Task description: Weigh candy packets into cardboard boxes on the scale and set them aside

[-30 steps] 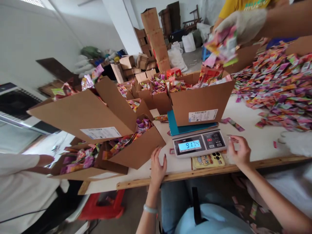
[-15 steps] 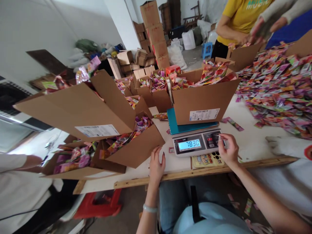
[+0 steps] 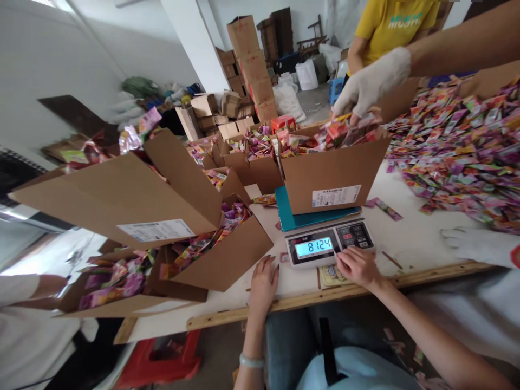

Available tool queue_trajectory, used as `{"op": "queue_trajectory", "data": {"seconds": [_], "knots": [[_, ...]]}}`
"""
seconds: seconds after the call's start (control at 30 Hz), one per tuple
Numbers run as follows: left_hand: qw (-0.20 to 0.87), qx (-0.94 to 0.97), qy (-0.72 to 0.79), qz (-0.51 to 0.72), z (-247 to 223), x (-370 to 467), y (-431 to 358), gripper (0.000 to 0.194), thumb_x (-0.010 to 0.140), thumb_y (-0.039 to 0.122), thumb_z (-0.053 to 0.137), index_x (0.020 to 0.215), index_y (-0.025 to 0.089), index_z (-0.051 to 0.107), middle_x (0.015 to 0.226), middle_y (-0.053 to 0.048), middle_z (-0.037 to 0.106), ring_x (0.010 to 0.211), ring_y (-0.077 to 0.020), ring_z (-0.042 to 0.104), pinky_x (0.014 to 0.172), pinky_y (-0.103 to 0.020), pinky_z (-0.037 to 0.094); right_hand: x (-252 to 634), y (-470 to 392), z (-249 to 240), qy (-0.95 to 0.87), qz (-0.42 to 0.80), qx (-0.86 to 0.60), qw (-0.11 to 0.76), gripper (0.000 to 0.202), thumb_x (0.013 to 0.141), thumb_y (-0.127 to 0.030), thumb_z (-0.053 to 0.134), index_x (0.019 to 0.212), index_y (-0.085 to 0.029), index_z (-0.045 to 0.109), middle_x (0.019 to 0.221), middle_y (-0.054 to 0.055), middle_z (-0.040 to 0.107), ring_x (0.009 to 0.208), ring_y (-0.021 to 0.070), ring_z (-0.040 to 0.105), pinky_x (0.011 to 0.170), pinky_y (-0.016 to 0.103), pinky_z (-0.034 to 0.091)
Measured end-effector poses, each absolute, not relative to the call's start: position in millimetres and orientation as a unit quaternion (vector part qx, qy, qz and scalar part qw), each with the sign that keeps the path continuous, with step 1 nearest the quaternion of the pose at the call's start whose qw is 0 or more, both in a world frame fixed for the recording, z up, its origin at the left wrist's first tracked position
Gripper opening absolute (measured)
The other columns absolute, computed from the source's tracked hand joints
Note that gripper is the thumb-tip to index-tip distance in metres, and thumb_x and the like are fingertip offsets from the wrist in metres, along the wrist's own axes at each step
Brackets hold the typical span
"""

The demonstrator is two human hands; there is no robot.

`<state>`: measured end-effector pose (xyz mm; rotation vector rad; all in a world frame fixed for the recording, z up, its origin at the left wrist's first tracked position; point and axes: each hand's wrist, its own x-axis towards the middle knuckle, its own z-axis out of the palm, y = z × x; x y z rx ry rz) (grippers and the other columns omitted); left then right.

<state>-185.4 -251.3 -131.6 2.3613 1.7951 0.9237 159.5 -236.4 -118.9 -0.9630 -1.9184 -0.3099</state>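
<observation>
My left hand (image 3: 264, 284) lies on the table edge, its fingers stretched out and holding nothing. Beside it stands an open carton (image 3: 239, 249) of small candy packets. My right hand (image 3: 359, 266) is curled at the front edge of a digital scale (image 3: 292, 260), fingertips near the lit display, with nothing visible in it. The display reads about 8124. On the scale's teal plate (image 3: 300, 220) rests a labelled cardboard box (image 3: 333, 173) filled with packets. A co-worker's gloved hand (image 3: 376, 81) reaches into that box. Under my right hand, a yellow cartoon-patterned phone (image 3: 331, 276) is partly hidden.
A large heap of packets (image 3: 467, 157) covers the table's right side. Another gloved hand (image 3: 479, 244) rests there. At left, a big tilted carton (image 3: 93, 195) sits over other filled boxes. A red stool (image 3: 162, 360) stands below. A person in a yellow shirt (image 3: 374, 21) stands behind.
My right hand has moved left and down, from the scale's buttons to its front edge. A gloved hand has come into the box on the scale. The reading rose from 7830 to about 8124.
</observation>
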Motion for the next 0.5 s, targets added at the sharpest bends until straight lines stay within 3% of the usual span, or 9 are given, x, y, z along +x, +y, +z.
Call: {"op": "queue_trajectory", "data": {"seconds": [0.5], "knots": [[0.039, 0.760, 0.592, 0.266, -129, -185, -254, 0.033, 0.101, 0.020, 0.054, 0.132, 0.022, 0.068, 0.126, -0.012, 0.076, 0.119, -0.0292, 0.072, 0.105, -0.050, 0.062, 165, -237, -126, -0.768, -0.130, -0.414, 0.470, 0.025, 0.098, -0.011, 0.058, 0.076, -0.021, 0.054, 0.065, 0.000, 0.054, 0.063, 0.0133, 0.051, 0.064, 0.030, 0.041]]}}
